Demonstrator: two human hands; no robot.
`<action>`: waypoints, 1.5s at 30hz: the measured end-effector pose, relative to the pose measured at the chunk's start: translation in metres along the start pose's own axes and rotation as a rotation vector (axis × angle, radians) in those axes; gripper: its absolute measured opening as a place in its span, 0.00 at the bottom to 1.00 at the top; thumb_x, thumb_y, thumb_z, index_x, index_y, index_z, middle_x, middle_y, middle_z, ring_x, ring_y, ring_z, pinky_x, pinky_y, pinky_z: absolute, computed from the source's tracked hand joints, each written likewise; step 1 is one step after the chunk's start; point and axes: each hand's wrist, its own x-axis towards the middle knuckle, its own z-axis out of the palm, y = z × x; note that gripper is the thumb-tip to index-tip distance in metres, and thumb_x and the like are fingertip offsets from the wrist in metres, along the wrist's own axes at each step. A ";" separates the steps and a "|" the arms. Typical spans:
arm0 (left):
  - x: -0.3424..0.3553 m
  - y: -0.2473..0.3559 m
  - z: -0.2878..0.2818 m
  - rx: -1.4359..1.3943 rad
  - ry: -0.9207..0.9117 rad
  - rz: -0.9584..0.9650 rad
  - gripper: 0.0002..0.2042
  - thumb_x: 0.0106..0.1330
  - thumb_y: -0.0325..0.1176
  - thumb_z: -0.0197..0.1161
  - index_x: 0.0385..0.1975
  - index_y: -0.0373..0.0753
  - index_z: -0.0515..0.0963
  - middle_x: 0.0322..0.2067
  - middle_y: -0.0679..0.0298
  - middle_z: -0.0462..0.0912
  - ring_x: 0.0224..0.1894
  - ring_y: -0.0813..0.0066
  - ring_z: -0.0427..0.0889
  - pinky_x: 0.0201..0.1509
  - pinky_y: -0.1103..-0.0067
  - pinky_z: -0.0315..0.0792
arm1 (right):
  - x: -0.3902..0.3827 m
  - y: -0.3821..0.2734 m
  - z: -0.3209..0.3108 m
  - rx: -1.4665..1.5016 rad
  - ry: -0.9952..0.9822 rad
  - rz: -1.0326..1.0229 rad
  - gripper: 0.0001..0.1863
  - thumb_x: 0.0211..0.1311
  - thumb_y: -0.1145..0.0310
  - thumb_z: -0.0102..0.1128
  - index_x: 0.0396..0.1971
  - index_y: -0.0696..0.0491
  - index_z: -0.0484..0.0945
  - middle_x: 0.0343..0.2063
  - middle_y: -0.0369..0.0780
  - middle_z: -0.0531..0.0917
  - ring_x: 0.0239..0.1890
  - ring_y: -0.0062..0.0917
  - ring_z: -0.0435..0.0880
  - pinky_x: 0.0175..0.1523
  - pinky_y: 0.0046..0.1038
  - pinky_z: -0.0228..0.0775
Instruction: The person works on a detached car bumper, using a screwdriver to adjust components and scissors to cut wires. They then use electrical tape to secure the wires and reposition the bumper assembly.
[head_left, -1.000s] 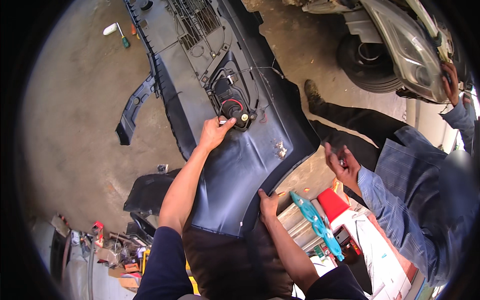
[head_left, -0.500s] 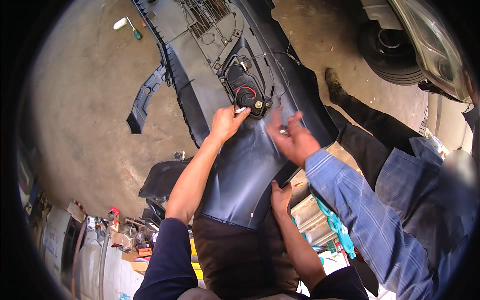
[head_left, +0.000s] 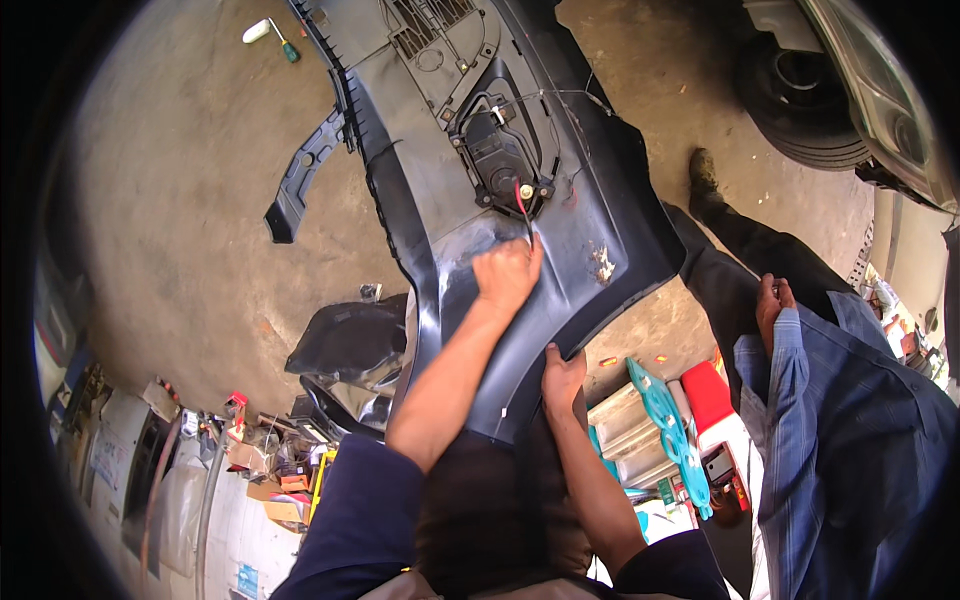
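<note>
A large black car bumper cover lies inner side up, its near end over my legs. Set into it is a dark fog lamp unit, with small bolts around its frame. From that lamp a red-and-dark wire runs taut to my left hand, which is closed on it just on the near side of the lamp. The wire's end is hidden in my fingers. My right hand grips the bumper's right edge, thumb on top and the other fingers mostly hidden beneath.
At the right stands a co-worker in a blue shirt, one hand near their leg. A car wheel is at upper right. A green-handled screwdriver lies on the floor. Boxes and parts clutter the lower left.
My left hand has moved back from the lamp, drawing the wire straight. The co-worker's hand has withdrawn from over the bumper to the right. The bumper has shifted slightly in view.
</note>
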 end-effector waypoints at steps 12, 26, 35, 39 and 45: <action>0.052 0.001 -0.099 -0.171 -0.375 -0.197 0.25 0.70 0.52 0.50 0.25 0.35 0.79 0.24 0.46 0.81 0.34 0.44 0.81 0.37 0.59 0.71 | -0.003 -0.006 -0.018 -0.111 -0.026 -0.096 0.27 0.64 0.61 0.64 0.53 0.67 0.69 0.45 0.53 0.80 0.47 0.40 0.80 0.56 0.35 0.69; 0.051 -0.017 -0.118 -1.181 -0.666 -0.640 0.18 0.70 0.49 0.60 0.35 0.37 0.79 0.28 0.65 0.81 0.29 0.78 0.79 0.32 0.81 0.73 | -0.009 -0.145 0.028 0.319 -0.213 -0.276 0.14 0.73 0.62 0.53 0.44 0.59 0.77 0.29 0.37 0.80 0.30 0.18 0.78 0.36 0.21 0.71; 0.061 -0.014 -0.099 -1.378 -0.770 -0.771 0.12 0.71 0.41 0.57 0.33 0.37 0.74 0.29 0.63 0.77 0.31 0.71 0.77 0.37 0.72 0.74 | -0.016 -0.160 0.058 0.332 -0.269 -0.367 0.16 0.68 0.68 0.57 0.53 0.57 0.73 0.33 0.46 0.84 0.34 0.32 0.84 0.43 0.31 0.75; 0.055 -0.005 -0.104 -1.369 -0.832 -0.852 0.14 0.74 0.43 0.52 0.29 0.41 0.72 0.25 0.65 0.75 0.26 0.75 0.69 0.34 0.77 0.68 | -0.030 -0.115 0.035 0.279 -0.208 -0.316 0.16 0.67 0.69 0.56 0.52 0.57 0.73 0.31 0.46 0.83 0.31 0.32 0.83 0.40 0.31 0.74; 0.058 0.003 -0.103 -1.338 -0.841 -0.873 0.14 0.73 0.43 0.52 0.28 0.41 0.72 0.26 0.64 0.76 0.27 0.73 0.70 0.34 0.76 0.68 | -0.041 -0.077 -0.013 0.289 -0.218 -0.219 0.14 0.68 0.70 0.55 0.50 0.59 0.74 0.29 0.41 0.82 0.29 0.24 0.81 0.38 0.27 0.74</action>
